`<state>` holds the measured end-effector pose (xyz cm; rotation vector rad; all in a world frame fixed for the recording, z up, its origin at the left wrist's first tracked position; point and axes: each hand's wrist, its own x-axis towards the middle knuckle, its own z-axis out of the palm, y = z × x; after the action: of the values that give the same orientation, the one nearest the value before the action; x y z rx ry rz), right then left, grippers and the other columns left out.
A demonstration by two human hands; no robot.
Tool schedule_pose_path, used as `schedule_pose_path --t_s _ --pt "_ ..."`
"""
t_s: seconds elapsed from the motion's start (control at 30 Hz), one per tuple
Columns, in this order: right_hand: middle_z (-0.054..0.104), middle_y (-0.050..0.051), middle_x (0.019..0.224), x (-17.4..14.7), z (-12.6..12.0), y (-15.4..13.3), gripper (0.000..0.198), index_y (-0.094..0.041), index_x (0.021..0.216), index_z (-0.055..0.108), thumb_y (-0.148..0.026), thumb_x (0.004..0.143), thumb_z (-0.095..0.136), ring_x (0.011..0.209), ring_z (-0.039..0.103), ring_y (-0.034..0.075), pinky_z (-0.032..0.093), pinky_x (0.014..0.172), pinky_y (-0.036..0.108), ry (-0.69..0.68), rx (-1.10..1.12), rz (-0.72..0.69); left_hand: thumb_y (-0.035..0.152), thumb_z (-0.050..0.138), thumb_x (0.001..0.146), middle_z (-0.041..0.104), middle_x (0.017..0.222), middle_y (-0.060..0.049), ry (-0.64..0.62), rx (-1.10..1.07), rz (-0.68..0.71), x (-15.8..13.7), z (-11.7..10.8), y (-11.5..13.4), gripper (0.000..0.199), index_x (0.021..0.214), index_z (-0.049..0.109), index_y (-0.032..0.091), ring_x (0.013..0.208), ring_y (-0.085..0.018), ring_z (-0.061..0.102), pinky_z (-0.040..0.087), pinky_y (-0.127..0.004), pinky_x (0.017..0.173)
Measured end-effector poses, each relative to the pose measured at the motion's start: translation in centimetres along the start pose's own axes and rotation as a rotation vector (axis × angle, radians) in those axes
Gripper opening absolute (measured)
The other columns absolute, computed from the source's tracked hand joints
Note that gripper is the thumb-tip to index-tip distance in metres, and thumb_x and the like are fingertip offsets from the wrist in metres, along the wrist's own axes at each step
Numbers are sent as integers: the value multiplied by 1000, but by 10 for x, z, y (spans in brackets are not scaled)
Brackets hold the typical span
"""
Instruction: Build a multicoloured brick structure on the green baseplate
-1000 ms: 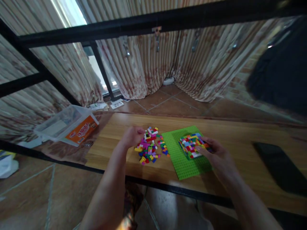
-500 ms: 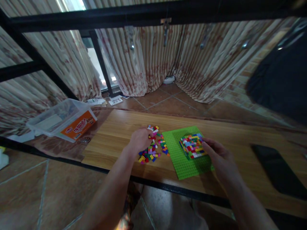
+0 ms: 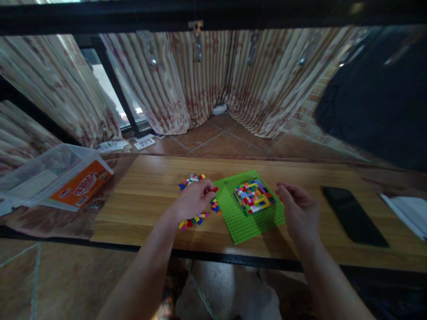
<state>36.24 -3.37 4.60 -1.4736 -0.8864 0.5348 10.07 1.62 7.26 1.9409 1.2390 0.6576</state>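
Note:
My left hand (image 3: 195,198) is closed in a pinch on a small red brick (image 3: 215,190) at the left edge of the green baseplate (image 3: 233,226). Beneath and around that hand lie loose toy bricks (image 3: 194,221) of many colours, partly hidden by it. A multicoloured block of joined bricks (image 3: 254,196) stands on the baseplate. Over the plate's right edge hovers my right hand (image 3: 299,209), apart from the block, thumb and fingers drawn together. Whatever is between those fingertips, if anything, is too small to tell.
A dark phone-like slab (image 3: 353,215) lies on the wooden tabletop (image 3: 143,200) to the right, with white paper (image 3: 405,213) beyond it. On the left is a clear plastic bin (image 3: 63,173) with an orange label. A dark frame bar (image 3: 116,18) crosses overhead.
My left hand has risen from the loose bricks with a red brick and moved toward the baseplate. My right hand has come away from the brick block. The view has swung right.

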Motion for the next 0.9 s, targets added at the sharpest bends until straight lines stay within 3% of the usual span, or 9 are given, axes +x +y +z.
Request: schedule_pose_path --t_s 0.13,0.23,0.4,0.63,0.77,0.9 --pt "69 5 95 -14 5 -7 17 -24 92 71 -37 83 65 86 64 19 51 77 35 -179 -104 -287 28 56 82 60 75 1 -103 -378 -33 2 21 15 12 84 62 18 69 -12 54 43 -23 64" --pt "69 3 96 -28 10 -15 14 -27 94 69 -34 86 61 88 64 19 50 80 34 -329 -125 -391 32 58 81 61 78 0 -139 -646 -128 2 34 26 16 85 63 17 71 -11 57 47 -24 68" --pt "71 1 88 -39 17 -22 15 -26 89 69 -38 83 65 79 64 18 49 75 32 -486 -153 -303 34 67 74 60 76 0 -106 -802 -155 3 52 38 20 80 62 16 69 -10 57 51 -26 71" --pt "70 -1 79 -37 15 -23 9 -24 79 69 -32 83 64 74 62 16 47 73 29 -468 -109 -215 35 64 79 59 69 0 -105 -757 -53 5 61 48 20 79 64 15 63 -10 55 49 -25 66" --pt "69 0 75 -33 12 -26 12 -23 77 68 -33 83 65 72 61 15 48 72 29 -488 46 -161 36 60 82 62 72 -2 -112 -816 -60 4 66 50 22 84 66 15 65 -12 57 50 -27 69" --pt "64 -1 70 -24 8 -26 16 -22 75 64 -37 79 68 63 57 13 46 63 27 -344 256 -23 30 57 82 67 86 -4 -46 -771 -67 4 71 49 23 98 68 17 82 -16 61 49 -29 81"
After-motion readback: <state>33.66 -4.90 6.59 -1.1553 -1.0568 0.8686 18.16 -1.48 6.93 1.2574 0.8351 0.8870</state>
